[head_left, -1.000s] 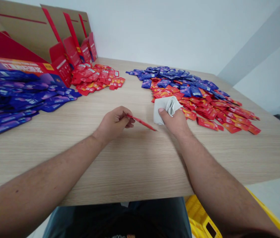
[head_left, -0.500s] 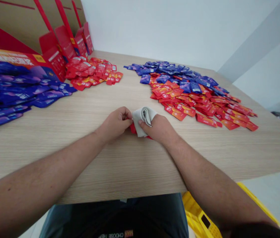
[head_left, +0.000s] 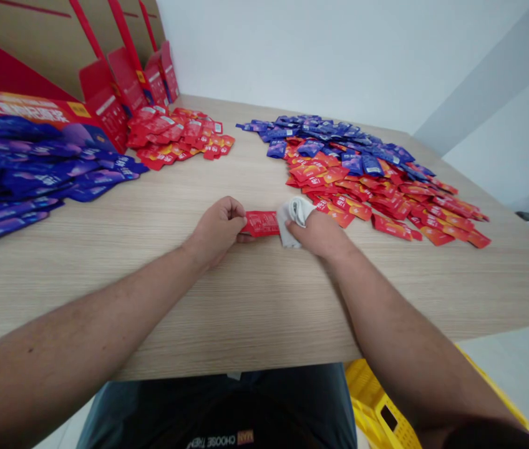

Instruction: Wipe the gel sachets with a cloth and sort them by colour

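Observation:
My left hand [head_left: 222, 226] pinches the left end of a red sachet [head_left: 262, 224] between thumb and fingers, just above the table. The sachet lies stretched to the right with small print on its upper face. A folded, rolled light-grey cloth [head_left: 289, 226] is gripped in my right hand [head_left: 323, 232]. The cloth covers the sachet's right end, so I cannot tell how far the sachet reaches beneath it.
Red and orange sachets [head_left: 386, 202] and blue sachets [head_left: 339, 134] are heaped at right. Red sachets [head_left: 171, 134] lie at back left beside red boxes [head_left: 105, 103]. Larger blue packets [head_left: 40, 168] are stacked far left. A yellow crate [head_left: 377, 399] stands below the table edge [head_left: 227, 368].
My right hand and the cloth have slid to the right, away from my left hand. More of the red sachet shows between the hands. The left hand keeps its pinch.

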`<state>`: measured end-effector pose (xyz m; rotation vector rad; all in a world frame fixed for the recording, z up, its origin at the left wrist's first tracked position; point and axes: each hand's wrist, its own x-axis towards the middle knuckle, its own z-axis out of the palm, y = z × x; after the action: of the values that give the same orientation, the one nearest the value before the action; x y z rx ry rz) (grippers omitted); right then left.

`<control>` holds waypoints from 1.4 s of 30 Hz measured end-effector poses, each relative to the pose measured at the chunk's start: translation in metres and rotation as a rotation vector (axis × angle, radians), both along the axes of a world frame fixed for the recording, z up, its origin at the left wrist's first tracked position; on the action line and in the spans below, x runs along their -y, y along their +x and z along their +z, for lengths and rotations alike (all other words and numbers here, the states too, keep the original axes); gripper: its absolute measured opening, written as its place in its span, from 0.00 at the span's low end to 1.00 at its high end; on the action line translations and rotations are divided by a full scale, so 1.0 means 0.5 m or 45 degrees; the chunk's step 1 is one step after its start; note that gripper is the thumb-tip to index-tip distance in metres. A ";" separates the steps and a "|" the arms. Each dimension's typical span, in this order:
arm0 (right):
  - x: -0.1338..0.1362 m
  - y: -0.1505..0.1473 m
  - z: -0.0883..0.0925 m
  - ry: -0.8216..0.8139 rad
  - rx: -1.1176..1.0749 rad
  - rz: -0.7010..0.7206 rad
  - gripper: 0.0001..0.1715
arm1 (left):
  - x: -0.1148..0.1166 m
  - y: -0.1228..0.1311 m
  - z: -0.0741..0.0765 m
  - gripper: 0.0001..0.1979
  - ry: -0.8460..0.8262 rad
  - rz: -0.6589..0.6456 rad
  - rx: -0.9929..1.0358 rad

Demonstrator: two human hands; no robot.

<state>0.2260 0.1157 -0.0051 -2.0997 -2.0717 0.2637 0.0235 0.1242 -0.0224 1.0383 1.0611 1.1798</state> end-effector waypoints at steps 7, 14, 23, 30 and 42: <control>0.007 -0.024 0.007 0.068 -0.137 0.179 0.26 | 0.005 0.000 0.000 0.09 0.100 -0.082 -0.277; -0.006 0.003 0.002 0.125 -0.036 -0.091 0.27 | 0.003 -0.004 -0.002 0.08 0.111 -0.111 -0.342; -0.004 -0.005 0.003 0.059 0.006 -0.059 0.27 | -0.001 -0.021 -0.008 0.06 0.348 -0.254 -0.724; 0.017 -0.037 0.005 0.061 -0.113 0.262 0.28 | -0.002 -0.020 -0.011 0.07 0.364 -0.274 -0.693; 0.009 -0.028 -0.002 0.021 -0.021 0.155 0.30 | 0.005 -0.017 0.002 0.08 0.337 -0.305 -0.645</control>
<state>0.2120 0.1111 -0.0059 -1.9586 -2.1879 0.2788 0.0149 0.1218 -0.0214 1.6836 1.1408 0.8949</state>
